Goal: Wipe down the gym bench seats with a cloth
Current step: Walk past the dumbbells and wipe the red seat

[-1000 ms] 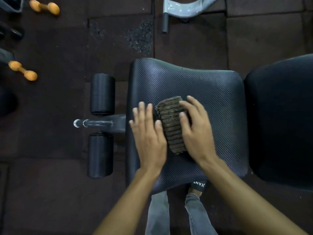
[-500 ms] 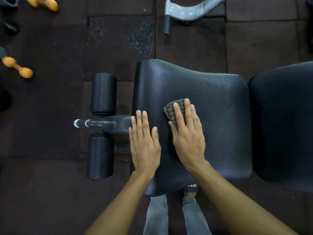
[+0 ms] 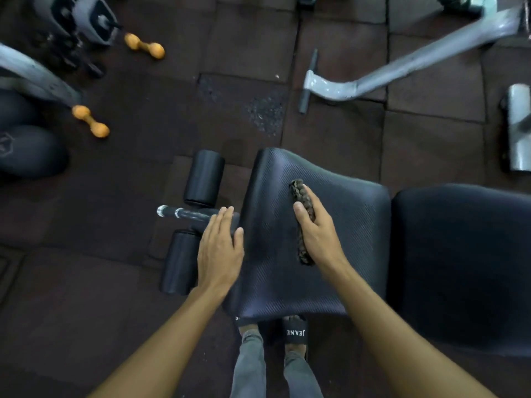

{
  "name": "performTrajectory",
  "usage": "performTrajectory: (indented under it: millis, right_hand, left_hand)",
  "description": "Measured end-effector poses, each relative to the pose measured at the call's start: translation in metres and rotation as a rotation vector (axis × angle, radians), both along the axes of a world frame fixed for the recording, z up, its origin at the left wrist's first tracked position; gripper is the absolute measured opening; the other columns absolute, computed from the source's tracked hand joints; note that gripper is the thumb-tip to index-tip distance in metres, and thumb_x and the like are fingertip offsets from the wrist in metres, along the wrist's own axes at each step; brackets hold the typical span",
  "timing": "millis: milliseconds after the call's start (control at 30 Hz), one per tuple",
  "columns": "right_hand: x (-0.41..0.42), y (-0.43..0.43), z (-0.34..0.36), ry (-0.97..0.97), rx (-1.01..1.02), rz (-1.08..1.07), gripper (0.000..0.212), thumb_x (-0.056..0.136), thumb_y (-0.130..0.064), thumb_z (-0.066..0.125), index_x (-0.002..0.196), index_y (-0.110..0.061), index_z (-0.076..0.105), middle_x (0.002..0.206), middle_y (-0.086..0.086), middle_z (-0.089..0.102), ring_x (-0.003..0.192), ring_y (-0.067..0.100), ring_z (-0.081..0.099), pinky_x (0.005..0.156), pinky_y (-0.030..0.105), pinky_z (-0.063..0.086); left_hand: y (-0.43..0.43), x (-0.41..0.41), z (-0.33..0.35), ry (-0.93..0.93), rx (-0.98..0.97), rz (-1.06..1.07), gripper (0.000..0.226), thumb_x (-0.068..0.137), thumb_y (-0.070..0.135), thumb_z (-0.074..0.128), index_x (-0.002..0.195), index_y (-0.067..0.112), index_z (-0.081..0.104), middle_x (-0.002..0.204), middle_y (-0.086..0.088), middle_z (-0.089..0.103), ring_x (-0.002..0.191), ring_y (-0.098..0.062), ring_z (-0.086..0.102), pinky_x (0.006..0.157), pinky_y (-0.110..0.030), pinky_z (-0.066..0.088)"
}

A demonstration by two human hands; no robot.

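A black textured bench seat [image 3: 344, 225] fills the middle of the view, with a second black pad [image 3: 459, 268] beside it on the right. My right hand [image 3: 319, 234] is closed around a folded brown ribbed cloth [image 3: 301, 248] and holds it on edge against the middle of the seat. My left hand [image 3: 219, 251] is flat with fingers together at the seat's left edge, over the black bar [image 3: 184, 213] of the leg holder, and holds nothing.
Two black foam rollers [image 3: 204, 176] stick out left of the seat. Orange dumbbells [image 3: 90, 122] and dark balls [image 3: 28, 150] lie on the dark rubber floor at the left. Grey machine frames [image 3: 402, 70] stand at the back. My feet in sandals [image 3: 296, 333] are below the seat.
My right hand went from pressing the cloth flat to gripping it folded on edge. My left hand slid off the seat to its left edge. The view pulled back.
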State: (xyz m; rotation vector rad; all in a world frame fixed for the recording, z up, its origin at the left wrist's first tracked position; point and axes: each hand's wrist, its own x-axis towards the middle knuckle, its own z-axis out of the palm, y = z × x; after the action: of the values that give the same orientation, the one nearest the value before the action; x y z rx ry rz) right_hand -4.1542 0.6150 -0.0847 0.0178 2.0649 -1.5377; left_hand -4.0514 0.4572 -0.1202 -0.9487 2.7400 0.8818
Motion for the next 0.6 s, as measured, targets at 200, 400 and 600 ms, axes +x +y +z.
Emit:
performTrajectory:
  millis: [200,400,600]
  right_hand:
    - [0.016,-0.082,0.115,0.005,-0.091,0.238,0.048,0.102,-0.033,0.048,0.149,-0.027,0.039,0.142,-0.021,0.046,0.129,-0.006,0.043,0.101,0.003,0.032]
    - [0.079,-0.212,0.206,0.012,-0.140,0.453,0.049,0.102,-0.037,0.048,0.149,-0.028,0.040,0.145,-0.014,0.048,0.133,0.003,0.044,0.105,0.018,0.033]
    - [0.161,-0.373,0.259,0.027,-0.156,0.630,0.051,0.099,-0.042,0.050,0.147,-0.030,0.041,0.143,-0.008,0.053,0.131,0.012,0.049,0.112,0.036,0.039]
  left_hand:
    - [-0.073,0.034,0.131,0.067,-0.086,0.124,0.048,0.101,0.025,0.048,0.148,0.017,0.041,0.155,0.000,0.038,0.144,-0.018,0.032,0.117,-0.036,0.028]
    - [-0.175,0.107,0.240,0.065,-0.186,0.290,0.046,0.099,0.026,0.050,0.144,0.018,0.046,0.149,-0.001,0.046,0.137,-0.020,0.041,0.112,-0.035,0.032]
    - [-0.308,0.206,0.307,0.023,-0.259,0.447,0.045,0.099,0.027,0.049,0.143,0.019,0.046,0.145,-0.002,0.050,0.132,-0.025,0.045,0.105,-0.040,0.037]
